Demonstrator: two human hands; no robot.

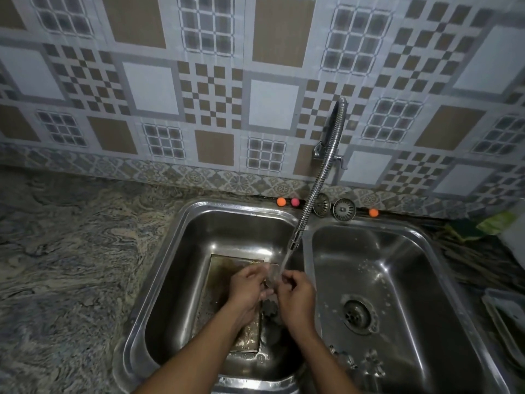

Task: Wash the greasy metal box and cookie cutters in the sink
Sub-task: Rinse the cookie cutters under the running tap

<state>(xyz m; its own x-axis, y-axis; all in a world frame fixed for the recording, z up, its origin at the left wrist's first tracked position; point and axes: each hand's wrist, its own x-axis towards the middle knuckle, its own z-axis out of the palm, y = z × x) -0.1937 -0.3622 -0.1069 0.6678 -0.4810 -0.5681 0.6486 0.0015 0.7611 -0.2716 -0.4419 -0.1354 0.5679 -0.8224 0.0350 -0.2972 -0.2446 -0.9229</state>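
The greasy metal box (pixel 220 275) lies flat in the left basin of the steel double sink (pixel 181 223), its brown inside partly hidden by my arms. Above it, my left hand (pixel 250 288) and my right hand (pixel 297 300) together grip a small shiny cookie cutter (pixel 273 275) under the water that runs from the flexible tap (pixel 315 191). Two more cookie cutters (pixel 372 362) rest at the front of the right basin. A dark object (pixel 270 308) sits in the left basin beside the box; I cannot tell what it is.
Two sink strainers (pixel 344 209) lean against the wall behind the sink, with small orange and pink balls (pixel 281 201) along the ledge. Marbled stone counter (pixel 71 251) spreads to the left. A tray (pixel 508 322) and green leaves (pixel 494 223) are at the right edge.
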